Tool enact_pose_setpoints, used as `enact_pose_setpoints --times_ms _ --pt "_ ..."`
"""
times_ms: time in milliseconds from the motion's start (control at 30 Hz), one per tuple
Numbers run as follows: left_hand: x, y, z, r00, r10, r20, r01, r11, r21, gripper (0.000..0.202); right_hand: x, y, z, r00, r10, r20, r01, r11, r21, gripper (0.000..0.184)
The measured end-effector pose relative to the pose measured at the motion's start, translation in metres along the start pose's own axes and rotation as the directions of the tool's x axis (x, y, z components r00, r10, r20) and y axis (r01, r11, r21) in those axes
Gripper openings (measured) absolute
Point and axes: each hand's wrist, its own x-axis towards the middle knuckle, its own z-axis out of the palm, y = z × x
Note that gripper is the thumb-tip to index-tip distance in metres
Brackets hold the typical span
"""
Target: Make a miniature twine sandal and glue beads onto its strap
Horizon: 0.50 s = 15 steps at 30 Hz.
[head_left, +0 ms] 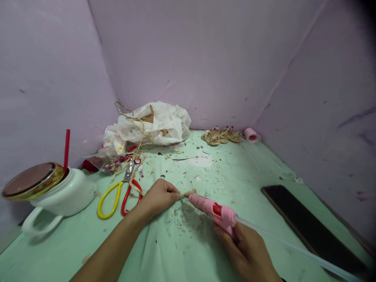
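My left hand (161, 196) pinches a braided straw cord (188, 192) close to its end, just above the green tabletop. From that hand the cord trails back past the scissors to the white plastic bag. In my right hand (249, 246) is a pink hot glue gun (213, 209), its small red light on and a long clear glue stick (293, 248) sticking out of its rear. The nozzle points left and meets or nearly meets the cord end; exact contact I cannot tell. Scissors (128, 172) with one yellow and one red handle lie left of my left hand.
A white mug (73, 192) with a gold-rimmed lid and red straw stands left. The white bag (173, 121) sits at the back, near several woven straw pieces (220, 137) and a pink roll (252, 135). A dark phone (305, 223) lies right. Scraps litter the green cover (235, 168).
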Motion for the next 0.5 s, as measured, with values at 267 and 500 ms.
enact_pose_setpoints --times_ms 267,500 --pt "-0.001 0.003 0.0 1.0 -0.008 -0.013 0.008 1.0 -0.008 0.016 0.002 0.003 -0.005 0.996 -0.016 0.092 0.01 0.998 0.068 0.034" --pt "-0.003 0.004 0.0 1.0 -0.012 -0.018 0.012 1.0 -0.028 0.018 -0.001 0.011 -0.001 1.0 -0.006 0.024 0.006 1.0 0.012 0.033"
